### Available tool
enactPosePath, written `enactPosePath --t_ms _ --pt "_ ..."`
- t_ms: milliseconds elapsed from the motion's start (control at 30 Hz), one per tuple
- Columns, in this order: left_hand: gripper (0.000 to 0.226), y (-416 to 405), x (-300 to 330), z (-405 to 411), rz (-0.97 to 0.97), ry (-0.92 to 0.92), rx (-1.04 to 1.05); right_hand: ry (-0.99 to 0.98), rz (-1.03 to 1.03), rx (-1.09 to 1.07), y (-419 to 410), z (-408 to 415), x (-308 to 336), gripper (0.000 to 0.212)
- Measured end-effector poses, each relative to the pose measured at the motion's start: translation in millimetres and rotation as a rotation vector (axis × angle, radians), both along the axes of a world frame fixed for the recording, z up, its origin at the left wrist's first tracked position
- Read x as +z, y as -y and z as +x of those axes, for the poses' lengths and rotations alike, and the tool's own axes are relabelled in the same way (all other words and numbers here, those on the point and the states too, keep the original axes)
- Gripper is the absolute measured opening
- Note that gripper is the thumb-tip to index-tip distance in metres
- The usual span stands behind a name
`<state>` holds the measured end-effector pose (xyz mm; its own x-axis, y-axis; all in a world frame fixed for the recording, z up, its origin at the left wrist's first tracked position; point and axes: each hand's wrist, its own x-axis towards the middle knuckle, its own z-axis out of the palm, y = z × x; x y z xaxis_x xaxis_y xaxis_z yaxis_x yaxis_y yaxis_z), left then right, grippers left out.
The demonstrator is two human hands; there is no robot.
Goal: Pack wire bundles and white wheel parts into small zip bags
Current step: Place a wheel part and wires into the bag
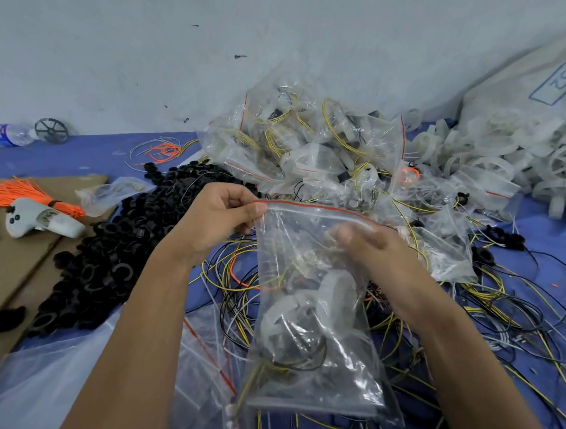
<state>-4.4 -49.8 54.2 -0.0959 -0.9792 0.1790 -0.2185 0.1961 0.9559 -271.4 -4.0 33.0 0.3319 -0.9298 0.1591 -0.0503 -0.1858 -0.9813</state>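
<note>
The left hand (pixel 219 216) pinched the top left corner of a clear zip bag (pixel 314 317) at its red seal strip, thumb and forefinger closed on the plastic while the other fingers curled beneath. The bag hung upright in front of the person, above the blue mat (pixel 541 239). Inside it, near the bottom, lay a white wheel part (pixel 302 302) and a coil of yellow and black wires (pixel 301 359).

The right hand (pixel 369 247) was behind the bag's upper right side, seen blurred through the plastic; its fingers seemed to touch the bag, but whether they gripped it could not be told.

Beyond the hands stood a heap of filled zip bags (pixel 313 149), each showing wires and white parts. To the right lay a pile of loose white wheel parts (pixel 513 156) against a large white sack (pixel 525 80). Loose yellow and black wires (pixel 502 313) were strewn over the mat on the right and beneath the bag. On the left sat a mound of black plastic rings (pixel 112 242), and beside it on cardboard (pixel 0 261) a bundle of orange cable ties (pixel 15 192) and a grey handheld device (pixel 43 219). A water bottle (pixel 9 134) lay by the wall.
</note>
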Motion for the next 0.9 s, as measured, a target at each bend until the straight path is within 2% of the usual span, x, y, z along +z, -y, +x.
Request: enactPosePath --t_ms 67,100,133,233,300,433,500,600,667,700,767,800,900 --pt "0.012 2 0 -4 0.003 -0.052 0.010 -0.134 0.030 0.309 -7 1 4 0.048" --pt "0.013 2 -1 -6 0.009 -0.066 0.002 -0.179 0.049 0.389 -9 2 2 0.054" --pt "0.013 3 -2 -8 0.013 -0.075 -0.008 -0.209 0.057 0.422 -13 4 3 0.050" --pt "0.010 0 -1 -17 0.012 -0.089 -0.012 -0.181 0.052 0.415 -18 7 3 0.017" --pt "0.013 -1 2 -19 0.005 -0.122 0.009 -0.138 0.040 0.341 -17 9 6 0.010" --pt "0.018 0 14 -11 -0.012 -0.277 0.108 -0.091 0.023 0.150 10 10 19 0.030" --pt "0.016 2 19 -3 -0.019 -0.360 0.207 -0.073 -0.022 0.071 38 18 37 0.025" --pt "0.017 6 20 10 -0.062 -0.393 0.347 0.128 0.006 -0.192 95 35 70 0.012" --pt "0.019 7 19 20 -0.069 -0.414 0.436 0.287 0.034 -0.328 133 45 89 0.019" --pt "0.021 8 18 25 -0.069 -0.421 0.477 0.317 0.060 -0.352 145 50 95 0.030" --pt "0.029 9 17 37 -0.068 -0.422 0.520 0.245 0.130 -0.393 158 57 93 0.060" --pt "0.030 8 17 42 -0.063 -0.432 0.528 0.158 0.158 -0.418 160 61 86 0.063" --pt "0.025 2 18 57 -0.034 -0.454 0.546 -0.009 0.166 -0.554 136 84 61 0.042"
